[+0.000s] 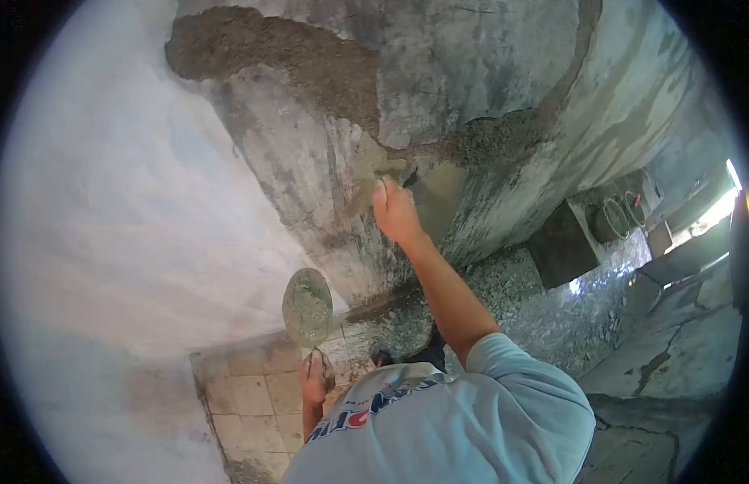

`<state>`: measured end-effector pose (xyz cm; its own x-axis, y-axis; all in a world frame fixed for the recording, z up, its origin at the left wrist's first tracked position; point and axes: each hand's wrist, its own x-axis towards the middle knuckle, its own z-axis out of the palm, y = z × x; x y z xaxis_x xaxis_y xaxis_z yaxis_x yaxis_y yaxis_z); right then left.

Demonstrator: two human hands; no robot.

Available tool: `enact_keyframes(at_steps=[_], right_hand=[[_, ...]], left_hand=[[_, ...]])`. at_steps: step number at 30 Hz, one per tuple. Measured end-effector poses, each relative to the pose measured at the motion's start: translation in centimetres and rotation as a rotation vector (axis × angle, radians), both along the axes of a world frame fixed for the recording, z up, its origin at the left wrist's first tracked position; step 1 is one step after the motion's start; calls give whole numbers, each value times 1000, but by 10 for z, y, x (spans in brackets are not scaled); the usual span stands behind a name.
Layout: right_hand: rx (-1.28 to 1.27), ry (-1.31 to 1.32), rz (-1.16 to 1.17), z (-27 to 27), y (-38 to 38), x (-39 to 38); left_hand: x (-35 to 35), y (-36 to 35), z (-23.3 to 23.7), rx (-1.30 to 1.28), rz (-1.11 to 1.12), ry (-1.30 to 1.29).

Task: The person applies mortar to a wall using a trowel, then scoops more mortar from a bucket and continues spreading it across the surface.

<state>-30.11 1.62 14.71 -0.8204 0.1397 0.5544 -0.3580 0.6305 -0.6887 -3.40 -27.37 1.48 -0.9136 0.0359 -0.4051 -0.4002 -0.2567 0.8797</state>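
Rough grey wall [487, 73] fills the view; below it, the left hand [312, 379] grips a round pan [285, 310] of wet mortar [308, 308]; the right hand [394, 211] presses against the wall, grip unclear.

This is a room under building or repair work, not a finished one. The grey wall [487, 73] is bare, stained cement with rough, dark patches of fresh mortar [261, 48] spread across it. A round pan [307, 306] of the same wet mix is held up below the wall. At the wall's foot lies loose rubble [544, 298]. Left of the wall is a plain white surface [108, 202], with worn tiles [253, 395] beneath it. Right of the wall the concrete floor [673, 355] is cracked.
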Motion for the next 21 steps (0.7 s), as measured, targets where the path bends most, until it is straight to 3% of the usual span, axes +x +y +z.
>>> enact_keyframes(at_steps=[2, 5, 7, 11, 14, 21], right_hand=[[15, 34, -55, -32, -10, -5], [-27, -155, 75, -74, -16, 8], [-23, -105, 38, -95, -18, 23], [-142, 86, -127, -83, -13, 21], [-9, 38, -139, -48, 4, 6], [168, -144, -300, -72, 12, 0]], left_hand=[[3, -4, -3, 0, -10, -42], [7, -3, 1, -5, 15, -74], [6, -3, 14, -39, 16, -59], [7, -5, 20, -71, 95, -83], [5, -6, 27, -81, 85, -96], [14, -6, 16, -18, 151, -112]])
